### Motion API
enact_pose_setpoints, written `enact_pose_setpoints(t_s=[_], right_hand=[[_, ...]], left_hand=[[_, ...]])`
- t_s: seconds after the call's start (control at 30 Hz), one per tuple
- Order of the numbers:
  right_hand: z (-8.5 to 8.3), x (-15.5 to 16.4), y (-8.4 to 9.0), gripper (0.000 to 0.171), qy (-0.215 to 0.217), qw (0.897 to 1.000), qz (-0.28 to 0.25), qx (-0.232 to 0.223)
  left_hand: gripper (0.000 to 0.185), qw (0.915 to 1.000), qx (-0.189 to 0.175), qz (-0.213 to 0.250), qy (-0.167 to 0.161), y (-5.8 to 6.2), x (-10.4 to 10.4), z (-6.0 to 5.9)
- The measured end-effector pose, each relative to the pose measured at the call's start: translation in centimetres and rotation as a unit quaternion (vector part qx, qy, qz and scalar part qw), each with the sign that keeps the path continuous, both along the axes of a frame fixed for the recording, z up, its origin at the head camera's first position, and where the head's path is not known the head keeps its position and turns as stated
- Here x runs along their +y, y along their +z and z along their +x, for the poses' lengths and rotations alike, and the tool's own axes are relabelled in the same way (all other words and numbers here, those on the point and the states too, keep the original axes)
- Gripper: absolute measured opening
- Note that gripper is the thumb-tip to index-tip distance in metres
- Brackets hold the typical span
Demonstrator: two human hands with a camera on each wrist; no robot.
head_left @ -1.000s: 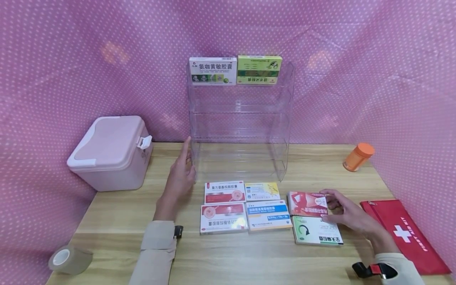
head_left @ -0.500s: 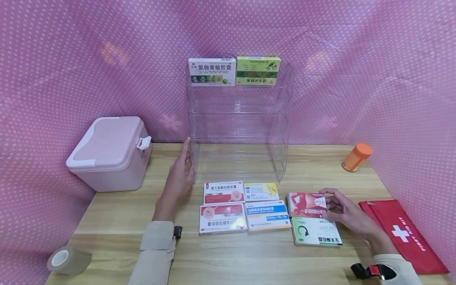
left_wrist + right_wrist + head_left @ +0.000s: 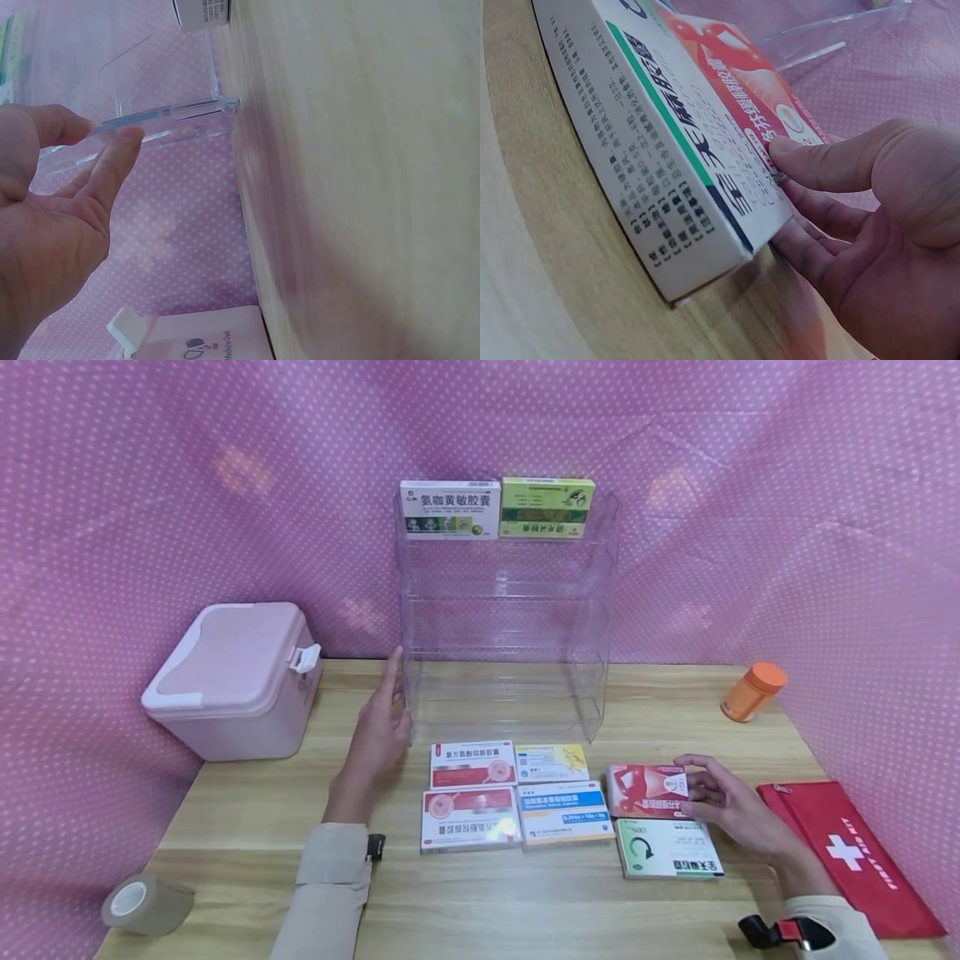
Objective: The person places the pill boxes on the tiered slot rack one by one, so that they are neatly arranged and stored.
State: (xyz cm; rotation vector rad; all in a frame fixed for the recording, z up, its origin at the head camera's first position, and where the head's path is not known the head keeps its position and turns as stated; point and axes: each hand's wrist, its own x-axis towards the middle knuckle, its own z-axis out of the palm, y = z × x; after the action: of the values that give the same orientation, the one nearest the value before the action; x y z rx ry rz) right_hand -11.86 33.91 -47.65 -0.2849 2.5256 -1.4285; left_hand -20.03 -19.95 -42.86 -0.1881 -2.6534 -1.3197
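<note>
My left hand (image 3: pixel 382 722) is at the left side of a clear acrylic display rack (image 3: pixel 504 635), its fingers extended against the side panel. In the left wrist view, thumb and fingertips are right at the panel's edge. At the right, my right hand (image 3: pixel 731 806) pinches the right end of a red medicine box (image 3: pixel 647 792), thumb on top and fingers at its end. Directly in front of that box lies a white-and-green medicine box (image 3: pixel 667 850); in the right wrist view it partly covers the red one (image 3: pixel 739 67).
The rack's top tier bears a white box (image 3: pixel 450 510) and a green box (image 3: pixel 547 508). Before the rack lie red-and-white boxes (image 3: pixel 471 818), a blue-and-white box (image 3: pixel 566 814) and a yellow-and-white box (image 3: pixel 553 763). Around them are a pink medicine chest (image 3: pixel 232 681), tape roll (image 3: pixel 148 906), orange bottle (image 3: pixel 753 692) and red first-aid pouch (image 3: pixel 847 860).
My right thumb has shifted slightly away from the white-and-green box's edge onto the red box's right end. My left hand stays at the rack.
</note>
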Motion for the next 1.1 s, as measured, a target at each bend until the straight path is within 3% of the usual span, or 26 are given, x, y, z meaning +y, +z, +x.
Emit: enact_pose_setpoints(t_s=[0.57,1.1], right_hand=[[-0.5,-0.4,0.5,0.064,-0.008,1.0,-0.005,-0.007],[-1.3,-0.8,2.1,0.066,0.015,0.997,-0.05,0.063]], left_hand=[[0.109,0.9999,-0.006,-0.006,0.006,0.2,0.0,0.2],[0.105,1.0,0.001,-0.002,0.004,0.0,0.2,0.1]])
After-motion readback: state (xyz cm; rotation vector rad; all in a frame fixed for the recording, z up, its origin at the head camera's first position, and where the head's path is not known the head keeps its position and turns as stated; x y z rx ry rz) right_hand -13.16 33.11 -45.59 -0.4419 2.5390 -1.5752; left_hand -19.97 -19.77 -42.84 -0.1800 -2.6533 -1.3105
